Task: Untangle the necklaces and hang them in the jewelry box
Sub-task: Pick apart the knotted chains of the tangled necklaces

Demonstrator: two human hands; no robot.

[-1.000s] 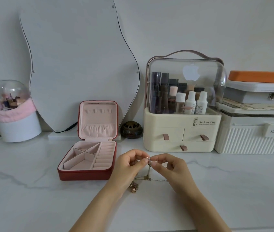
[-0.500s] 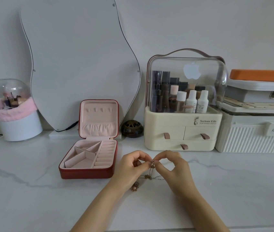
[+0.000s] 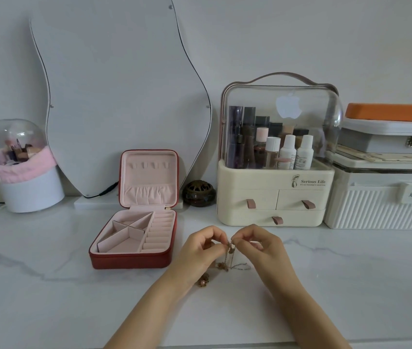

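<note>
Untangling is in hand: left hand [image 3: 201, 250] and right hand [image 3: 259, 248] pinch the knotted necklaces [image 3: 230, 258] together above the desk [image 3: 49, 285]. Next comes teasing one chain free for the hooks in the open jewelry box [image 3: 147, 172], probably slowly.

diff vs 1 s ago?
Little changed. Both hands, left hand and right hand, keep pinching the tangled necklaces, fingers drawn slightly closer at the knot. The chains still dangle to the marble. The jewelry box stays open, nothing hung.

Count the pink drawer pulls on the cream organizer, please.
3 on the cream organizer: upper left pull, upper right pull, lower pull centred on the wide bottom drawer. None looks hidden.
</note>
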